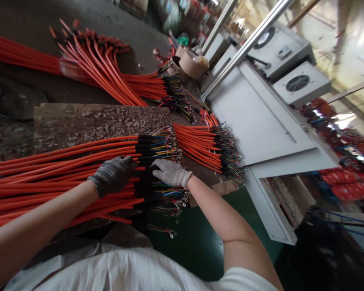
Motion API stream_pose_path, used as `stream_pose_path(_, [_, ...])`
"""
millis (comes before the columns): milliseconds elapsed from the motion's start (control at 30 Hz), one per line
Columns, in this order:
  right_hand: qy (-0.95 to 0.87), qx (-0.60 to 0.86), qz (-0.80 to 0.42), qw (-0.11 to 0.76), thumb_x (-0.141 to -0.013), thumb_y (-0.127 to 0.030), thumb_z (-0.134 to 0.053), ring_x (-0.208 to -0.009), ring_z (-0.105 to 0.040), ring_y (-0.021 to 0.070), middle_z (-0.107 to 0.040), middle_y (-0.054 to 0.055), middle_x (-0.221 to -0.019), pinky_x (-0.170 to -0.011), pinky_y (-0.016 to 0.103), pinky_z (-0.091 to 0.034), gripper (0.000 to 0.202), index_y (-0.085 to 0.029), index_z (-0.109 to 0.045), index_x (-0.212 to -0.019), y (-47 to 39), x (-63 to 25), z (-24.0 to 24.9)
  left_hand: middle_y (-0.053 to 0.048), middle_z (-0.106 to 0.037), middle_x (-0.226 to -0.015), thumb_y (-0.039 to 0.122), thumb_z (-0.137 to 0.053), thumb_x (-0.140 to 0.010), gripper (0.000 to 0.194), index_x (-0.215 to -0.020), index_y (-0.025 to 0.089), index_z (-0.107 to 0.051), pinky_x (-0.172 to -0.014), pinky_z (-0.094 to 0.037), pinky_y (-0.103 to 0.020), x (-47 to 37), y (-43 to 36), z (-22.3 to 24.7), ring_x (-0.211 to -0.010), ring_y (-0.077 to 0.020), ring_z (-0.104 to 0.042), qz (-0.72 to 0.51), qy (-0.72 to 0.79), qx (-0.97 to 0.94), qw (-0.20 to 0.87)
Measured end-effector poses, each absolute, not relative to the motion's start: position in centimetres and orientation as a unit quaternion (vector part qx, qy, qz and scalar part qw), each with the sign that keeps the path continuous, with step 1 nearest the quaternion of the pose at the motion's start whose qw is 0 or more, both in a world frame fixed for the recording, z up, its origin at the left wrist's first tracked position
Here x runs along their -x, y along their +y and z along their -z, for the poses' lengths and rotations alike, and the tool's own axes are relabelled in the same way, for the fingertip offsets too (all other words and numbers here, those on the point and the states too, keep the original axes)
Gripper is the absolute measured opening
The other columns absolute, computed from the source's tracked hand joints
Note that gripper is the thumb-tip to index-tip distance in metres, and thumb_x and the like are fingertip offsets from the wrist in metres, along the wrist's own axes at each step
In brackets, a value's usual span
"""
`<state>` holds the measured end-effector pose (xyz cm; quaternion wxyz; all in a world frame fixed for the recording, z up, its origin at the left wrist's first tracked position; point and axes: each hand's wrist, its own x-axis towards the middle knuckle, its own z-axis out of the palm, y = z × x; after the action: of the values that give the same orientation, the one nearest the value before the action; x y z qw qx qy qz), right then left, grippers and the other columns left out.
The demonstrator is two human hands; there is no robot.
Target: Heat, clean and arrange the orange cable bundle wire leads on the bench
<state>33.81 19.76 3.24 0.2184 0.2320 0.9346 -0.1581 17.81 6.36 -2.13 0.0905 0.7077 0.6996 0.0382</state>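
A wide row of orange cables (63,161) lies across the bench, with black sleeves (144,147) near the ends and thin coloured wires tipped with ring terminals. My left hand (113,173), in a dark grey glove, is curled over an orange cable just short of the sleeves, its fingertips partly hidden. From the other side, my right hand (170,171), in a light grey glove, reaches in over the wire ends. Its thumb and fingers close on a cable at its black sleeve.
A worn wooden board (94,121) covered in scraps lies behind the row. More orange cables (197,145) are bundled to the right, others (109,76) farther back. A cardboard roll (191,64) stands near a metal post (245,48). At right is a white cabinet (255,117).
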Motion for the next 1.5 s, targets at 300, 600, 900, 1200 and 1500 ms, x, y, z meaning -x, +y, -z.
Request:
stream_pose_path(300, [0.962,-0.232,0.016,0.146,-0.098,-0.034,-0.037,-0.1,-0.064,0.025,-0.071,0.009,-0.105,-0.086,0.036,-0.042,0.031,-0.018,-0.059,-0.113,18.0,-33.5,-3.0,-0.009,-0.071,-0.108,0.029,-0.049,-0.09,0.031,-0.113,0.017,-0.066,-0.088,-0.053,-0.034,-17.3,7.1,4.8,-0.099,-0.0228,-0.067,-0.301,0.673,-0.643,0.205])
stream_pose_path(600, [0.956,-0.235,0.1,0.147,-0.097,-0.033,-0.045,-0.099,-0.067,0.0203,-0.073,0.006,-0.107,-0.084,0.03,-0.045,0.028,-0.02,-0.061,-0.116,18.8,-32.8,-2.2,-0.008,-0.073,-0.102,0.031,-0.049,-0.088,0.03,-0.104,0.016,-0.069,-0.084,-0.053,-0.031,-17.1,7.3,6.0,-0.094,-0.0205,-0.068,-0.396,0.626,-0.637,0.213])
stream_pose_path(900, [0.957,-0.241,0.155,0.041,-0.096,-0.035,-0.052,-0.11,-0.063,0.0199,-0.067,0.008,-0.12,-0.093,0.03,-0.045,0.032,-0.022,-0.063,-0.124,20.8,-33.4,-4.3,-0.009,-0.068,-0.095,0.03,-0.051,-0.088,0.026,-0.095,0.023,-0.075,-0.074,-0.048,-0.035,-16.4,7.3,3.0,-0.087,-0.0249,-0.063,-0.138,0.689,-0.701,0.124])
stream_pose_path(1200, [0.939,-0.24,0.137,0.203,-0.1,-0.025,-0.04,-0.111,-0.064,0.02,-0.07,0.008,-0.119,-0.094,0.031,-0.045,0.032,-0.017,-0.063,-0.122,19.2,-35.5,-5.1,-0.014,-0.072,-0.096,0.02,-0.048,-0.089,0.029,-0.105,0.016,-0.072,-0.068,-0.049,-0.036,-17.8,6.3,1.4,-0.083,-0.0286,-0.068,0.012,0.656,-0.736,0.166])
stream_pose_path(1500, [0.96,-0.209,-0.018,0.184,-0.097,-0.038,-0.041,-0.097,-0.064,0.0273,-0.066,0.012,-0.111,-0.08,0.04,-0.047,0.033,-0.018,-0.056,-0.119,16.4,-33.1,-3.6,-0.011,-0.071,-0.094,0.032,-0.037,-0.095,0.036,-0.103,0.015,-0.067,-0.072,-0.049,-0.033,-17.2,5.5,3.2,-0.086,-0.0259,-0.068,-0.116,0.715,-0.674,0.141])
